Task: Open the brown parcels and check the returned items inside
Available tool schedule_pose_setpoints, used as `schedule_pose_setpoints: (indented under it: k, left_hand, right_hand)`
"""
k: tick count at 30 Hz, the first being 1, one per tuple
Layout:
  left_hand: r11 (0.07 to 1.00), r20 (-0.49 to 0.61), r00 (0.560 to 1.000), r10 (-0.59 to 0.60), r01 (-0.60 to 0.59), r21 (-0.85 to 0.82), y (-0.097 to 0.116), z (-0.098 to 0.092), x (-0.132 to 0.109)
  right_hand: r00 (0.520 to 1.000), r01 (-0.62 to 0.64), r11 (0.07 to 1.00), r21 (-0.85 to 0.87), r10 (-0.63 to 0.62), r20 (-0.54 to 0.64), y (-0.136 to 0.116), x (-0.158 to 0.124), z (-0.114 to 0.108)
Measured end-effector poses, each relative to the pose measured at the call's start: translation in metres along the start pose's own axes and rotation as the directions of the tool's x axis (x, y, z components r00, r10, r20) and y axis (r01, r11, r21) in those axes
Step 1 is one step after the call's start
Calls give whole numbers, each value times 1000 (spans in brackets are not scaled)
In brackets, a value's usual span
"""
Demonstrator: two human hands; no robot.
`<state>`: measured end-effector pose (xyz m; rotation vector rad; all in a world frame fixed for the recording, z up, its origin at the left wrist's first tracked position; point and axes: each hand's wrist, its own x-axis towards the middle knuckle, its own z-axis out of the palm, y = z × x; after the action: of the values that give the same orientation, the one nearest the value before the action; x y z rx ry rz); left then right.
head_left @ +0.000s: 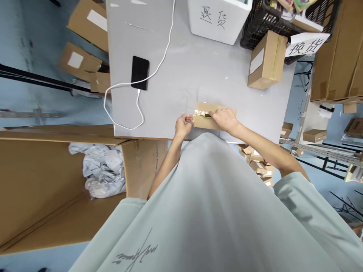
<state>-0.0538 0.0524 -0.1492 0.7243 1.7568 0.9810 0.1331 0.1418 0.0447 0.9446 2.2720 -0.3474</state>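
Observation:
A small cardboard box [208, 124] lies near the front edge of the table, with a strip of clear tape along its top. My right hand [226, 119] is closed around a yellow-and-black box cutter [207, 115], whose front end points left over the taped seam. The blade is too small to make out. At the box's left end, my left hand [183, 125] has its fingers curled and its fingertips gripping the edge.
A phone [140, 72] with a white charging cable [167, 49] lies to the left. Along the back stand a white bin [218, 22] and a black crate [256, 24]; another carton [266, 60] sits at right. A large open carton [144, 162] with crumpled packaging stands below left.

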Motion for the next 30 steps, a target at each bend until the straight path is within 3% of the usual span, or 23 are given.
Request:
schedule_pose_setpoints:
  k: [6, 12, 17, 21, 24, 27, 30]
  left_hand:
    - [999, -44, 999, 4, -2, 34, 4, 5, -3]
    - [996, -77, 997, -23, 29, 81, 7, 10, -5]
    - [994, -65, 998, -13, 20, 108, 13, 25, -9]
    - [991, -61, 997, -40, 47, 127, 18, 28, -12]
    - [990, -60, 997, -55, 62, 129, 19, 26, -13]
    - [988, -58, 998, -40, 48, 144, 19, 25, -12]
    - [985, -68, 997, -26, 37, 167, 20, 25, -12]
  right_hand:
    - [996, -82, 996, 34, 81, 40, 41, -30, 28]
    - [983, -169, 984, 58, 163, 88, 100, -75, 79]
    - [972, -231, 966, 112, 224, 74, 124, -103, 112]
    - [974, -226, 939, 259, 225, 34, 151, -112, 134]
    - [974, -211, 878, 430, 225, 19, 192, -111, 171]
    - [899, -363, 771, 523, 438, -24, 225, -97, 225]
    - [803, -442, 678, 587, 591, -77, 226, -74, 275]
